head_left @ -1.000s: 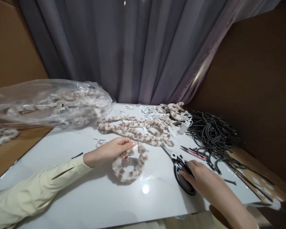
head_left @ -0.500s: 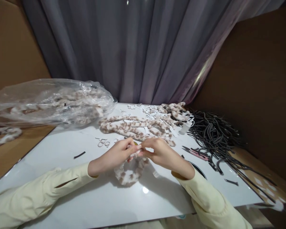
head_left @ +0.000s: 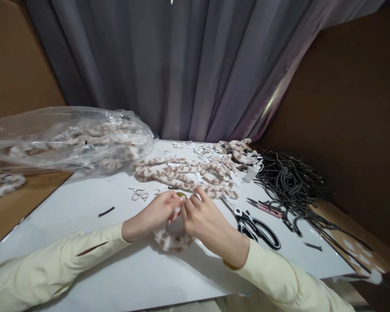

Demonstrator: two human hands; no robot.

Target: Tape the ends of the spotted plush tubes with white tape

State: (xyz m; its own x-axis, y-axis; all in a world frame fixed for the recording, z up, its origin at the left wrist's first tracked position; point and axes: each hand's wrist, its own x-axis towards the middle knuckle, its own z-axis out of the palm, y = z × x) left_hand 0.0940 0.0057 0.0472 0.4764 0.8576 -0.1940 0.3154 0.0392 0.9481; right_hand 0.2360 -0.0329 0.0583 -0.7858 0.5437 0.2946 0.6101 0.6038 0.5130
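Note:
A fluffy white and brown ring [head_left: 173,241] hangs down to the white table [head_left: 123,273] below my two hands. My left hand [head_left: 162,207] pinches its upper end between thumb and fingers. My right hand [head_left: 199,216] is curled against the ring's right side, fingers bent and close to my left fingertips; what its fingertips hold is hidden. Just behind the fingertips shows a small yellow round thing [head_left: 181,194]. Long fluffy strips [head_left: 169,173] lie on the table beyond my hands.
Black-handled scissors [head_left: 255,227] and pink-handled snips [head_left: 266,208] lie at the right, beside a heap of black cords [head_left: 289,177]. A clear bag [head_left: 113,138] of fluffy pieces sits back left. Metal rings [head_left: 139,195] and a small white bottle [head_left: 251,173] are nearby.
My right hand has turned and moved down and left over the ring's right side, its fingers now more curled. The black-handled scissors have come into fuller view.

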